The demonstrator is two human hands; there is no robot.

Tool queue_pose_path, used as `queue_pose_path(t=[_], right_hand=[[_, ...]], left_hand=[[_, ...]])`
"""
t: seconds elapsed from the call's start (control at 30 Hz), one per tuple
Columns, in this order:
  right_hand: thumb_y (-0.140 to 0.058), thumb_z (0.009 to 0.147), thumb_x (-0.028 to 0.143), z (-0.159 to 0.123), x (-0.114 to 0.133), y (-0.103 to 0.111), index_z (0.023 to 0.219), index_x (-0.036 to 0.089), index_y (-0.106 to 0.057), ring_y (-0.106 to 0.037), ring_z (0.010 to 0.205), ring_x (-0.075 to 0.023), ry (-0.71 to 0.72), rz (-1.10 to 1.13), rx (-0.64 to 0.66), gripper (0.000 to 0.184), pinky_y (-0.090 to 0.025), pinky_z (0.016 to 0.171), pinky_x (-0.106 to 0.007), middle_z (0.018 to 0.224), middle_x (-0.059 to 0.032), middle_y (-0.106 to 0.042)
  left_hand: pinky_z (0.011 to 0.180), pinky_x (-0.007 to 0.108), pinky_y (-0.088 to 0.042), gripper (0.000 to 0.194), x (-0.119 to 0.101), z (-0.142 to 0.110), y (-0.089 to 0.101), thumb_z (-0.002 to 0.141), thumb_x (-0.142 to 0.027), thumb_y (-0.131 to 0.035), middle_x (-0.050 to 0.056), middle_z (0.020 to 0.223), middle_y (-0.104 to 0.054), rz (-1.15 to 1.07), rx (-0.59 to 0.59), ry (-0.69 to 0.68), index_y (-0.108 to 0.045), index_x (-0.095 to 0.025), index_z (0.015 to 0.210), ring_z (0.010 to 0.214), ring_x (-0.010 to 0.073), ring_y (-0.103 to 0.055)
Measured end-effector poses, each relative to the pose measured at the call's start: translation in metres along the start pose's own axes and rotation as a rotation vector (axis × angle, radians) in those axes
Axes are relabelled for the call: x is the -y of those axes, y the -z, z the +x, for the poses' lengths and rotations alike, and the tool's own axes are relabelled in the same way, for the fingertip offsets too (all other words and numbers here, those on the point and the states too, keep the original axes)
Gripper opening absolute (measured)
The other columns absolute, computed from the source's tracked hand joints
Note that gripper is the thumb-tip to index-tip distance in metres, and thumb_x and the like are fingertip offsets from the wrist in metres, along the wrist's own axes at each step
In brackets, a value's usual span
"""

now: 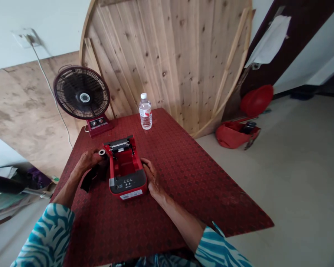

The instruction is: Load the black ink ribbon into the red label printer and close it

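Note:
A small red printer point(125, 168) sits on the red patterned tabletop point(183, 178) with its lid open and its paper bay empty. My left hand point(89, 158) is closed around a small white paper roll point(101, 152) just left of the open lid. A black object point(93, 176) lies under that hand beside the printer. My right hand point(151, 177) rests against the printer's right side, fingers curled along the casing.
A dark table fan point(82, 93) on a red base stands at the table's back left, its cord running to a wall socket point(25, 37). A water bottle point(145, 111) stands at the back. Round wooden panel point(167, 55) leans behind; red containers point(236, 133) sit on the floor.

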State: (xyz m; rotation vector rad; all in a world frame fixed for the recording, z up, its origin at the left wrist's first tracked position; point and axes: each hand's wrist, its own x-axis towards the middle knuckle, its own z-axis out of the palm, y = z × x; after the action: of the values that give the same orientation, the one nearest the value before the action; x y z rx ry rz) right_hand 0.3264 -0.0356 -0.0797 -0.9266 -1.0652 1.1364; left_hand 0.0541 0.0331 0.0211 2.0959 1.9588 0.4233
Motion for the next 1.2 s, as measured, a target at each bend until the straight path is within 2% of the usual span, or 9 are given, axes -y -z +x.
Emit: queue_pose_path(t=[0.17,0.27,0.4,0.53,0.67,0.8,1.03,1.2], right_hand=[[-0.048,0.089,0.045,-0.001,-0.001,0.000,0.111,0.025,-0.062,-0.056,0.111,-0.0232,-0.001,0.000,-0.002,0.033,-0.043,0.098,-0.040,0.115,-0.0048,-0.064],[-0.049,0.089,0.046,-0.001,-0.002,0.000,0.112,0.026,-0.062,-0.056,0.112,-0.0237,-0.007,0.016,-0.003,0.034,-0.043,0.097,-0.040,0.117,-0.0048,-0.063],[-0.049,0.088,0.046,0.000,-0.005,-0.001,0.112,0.025,-0.062,-0.056,0.112,-0.0240,0.001,0.008,-0.006,0.034,-0.043,0.097,-0.041,0.115,-0.0050,-0.064],[-0.049,0.088,0.046,0.001,-0.006,-0.002,0.112,0.025,-0.063,-0.056,0.111,-0.0232,0.032,0.007,-0.004,0.035,-0.041,0.099,-0.041,0.115,-0.0054,-0.063],[-0.047,0.088,0.044,0.001,-0.003,-0.003,0.110,0.025,-0.064,-0.055,0.111,-0.0221,0.066,-0.019,-0.013,0.033,-0.039,0.101,-0.039,0.113,-0.0050,-0.063],[-0.047,0.088,0.042,0.000,-0.002,-0.004,0.110,0.025,-0.064,-0.055,0.111,-0.0221,0.068,-0.012,-0.018,0.033,-0.040,0.101,-0.039,0.113,-0.0047,-0.063],[-0.048,0.088,0.045,0.001,-0.008,-0.002,0.112,0.025,-0.063,-0.055,0.111,-0.0225,0.034,0.001,0.003,0.035,-0.040,0.100,-0.039,0.115,-0.0052,-0.062],[-0.048,0.088,0.046,0.000,-0.011,0.000,0.112,0.024,-0.062,-0.055,0.112,-0.0231,0.026,0.003,0.002,0.036,-0.040,0.100,-0.040,0.116,-0.0057,-0.062]], left_hand=[[0.076,0.034,-0.052,0.044,-0.009,-0.042,0.022,0.065,-0.048,-0.066,0.007,0.093,-0.070,-0.442,-0.104,-0.001,-0.055,-0.017,0.095,0.087,0.0246,-0.067],[0.075,0.034,-0.053,0.047,-0.031,-0.070,0.030,0.067,-0.049,-0.069,0.007,0.094,-0.071,-0.541,-0.086,-0.040,-0.056,-0.019,0.099,0.086,0.0239,-0.067],[0.080,0.035,-0.053,0.042,-0.077,-0.085,0.027,0.076,-0.050,-0.064,0.006,0.099,-0.072,-0.319,0.007,-0.177,-0.064,-0.020,0.106,0.092,0.0248,-0.067],[0.088,0.033,-0.051,0.033,-0.107,-0.073,0.013,0.081,-0.038,-0.063,0.006,0.107,-0.070,-0.044,0.015,-0.346,-0.066,-0.021,0.109,0.099,0.0235,-0.066],[0.088,0.034,-0.050,0.031,-0.118,-0.059,0.003,0.085,-0.032,-0.063,0.008,0.114,-0.069,0.220,0.095,-0.300,-0.064,-0.021,0.113,0.105,0.0261,-0.065],[0.087,0.035,-0.050,0.030,-0.127,-0.055,0.003,0.085,-0.030,-0.063,0.009,0.115,-0.069,0.387,0.162,-0.222,-0.062,-0.025,0.115,0.108,0.0277,-0.064],[0.088,0.038,-0.049,0.034,-0.147,-0.057,0.002,0.085,-0.024,-0.062,0.010,0.118,-0.069,0.445,0.253,-0.194,-0.063,-0.027,0.119,0.110,0.0304,-0.063],[0.089,0.036,-0.049,0.034,-0.145,-0.046,0.001,0.084,-0.019,-0.061,0.008,0.119,-0.069,0.401,0.366,-0.247,-0.067,-0.027,0.117,0.113,0.0304,-0.062]])
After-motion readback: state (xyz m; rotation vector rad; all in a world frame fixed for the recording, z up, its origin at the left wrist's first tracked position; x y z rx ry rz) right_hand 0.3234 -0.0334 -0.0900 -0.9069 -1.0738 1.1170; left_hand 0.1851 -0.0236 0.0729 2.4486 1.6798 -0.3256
